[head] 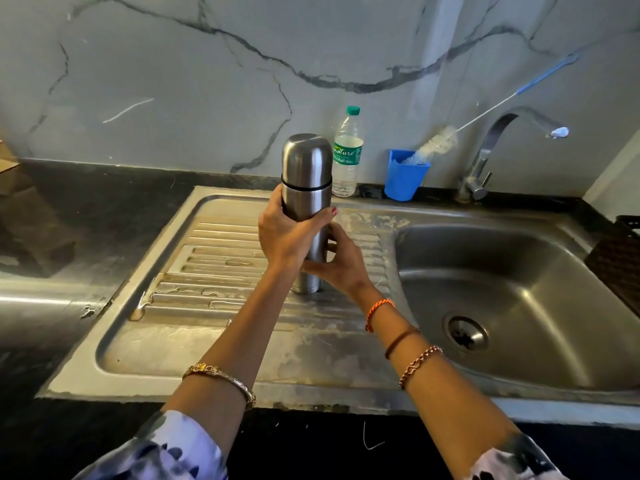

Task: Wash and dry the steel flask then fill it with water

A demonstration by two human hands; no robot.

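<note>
A brushed-steel cylindrical flask [306, 188], domed cap on, is held upright on the ribbed drainboard [221, 258], fingers of the left hand [287, 233] and right hand [341, 261] curled round it.

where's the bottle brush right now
In the head view the bottle brush is at the back right, bristles down in the blue cup, between the water bottle and the tap, handle leaning against the wall.

We are in a home kitchen. We see a steel sink [512, 282] with a ribbed drainboard [221, 265] set in a dark stone counter [79, 216], a tap [485, 161] at the back, and a marble-look wall [207, 81]. A water bottle [347, 152] and a blue cup [405, 176] holding a bottle brush [437, 143] stand behind the sink.
</note>
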